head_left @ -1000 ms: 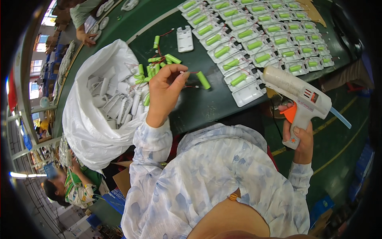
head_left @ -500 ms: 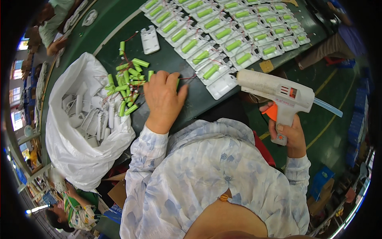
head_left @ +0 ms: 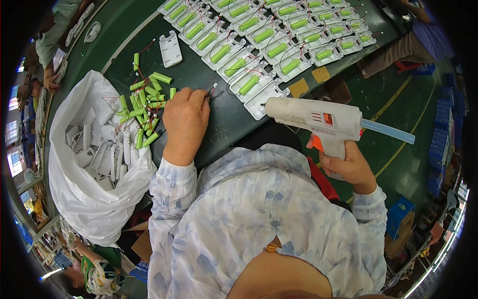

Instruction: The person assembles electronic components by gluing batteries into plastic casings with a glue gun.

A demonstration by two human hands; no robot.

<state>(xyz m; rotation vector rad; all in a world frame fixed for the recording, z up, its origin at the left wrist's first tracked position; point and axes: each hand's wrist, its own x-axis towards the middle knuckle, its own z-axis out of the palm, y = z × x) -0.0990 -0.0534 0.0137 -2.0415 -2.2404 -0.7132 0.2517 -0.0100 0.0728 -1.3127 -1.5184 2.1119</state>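
Note:
My right hand (head_left: 351, 167) grips a white hot glue gun (head_left: 313, 114) by its handle, fingers at the orange trigger. A translucent glue stick (head_left: 391, 130) sticks out of its back. The nozzle is over a white plastic casing (head_left: 256, 107) at the near end of the rows, which has no cell in it. My left hand (head_left: 186, 122) is closed on the table beside a pile of green battery cells (head_left: 144, 99). A wire with a small white plug (head_left: 215, 85) comes out past its fingertips; the cell in its grasp is mostly hidden.
Rows of white casings with green cells and wires (head_left: 264, 35) cover the far table. A loose white casing (head_left: 171, 50) lies near the pile. A white sack of plastic parts (head_left: 94, 199) stands at the left. Other people sit at the left and far right.
The glue gun has moved left, its nozzle now over the bare casing. My left hand has drawn its fingers together, and the wire's plug now stands up by the fingertips. The whole view has shifted slightly.

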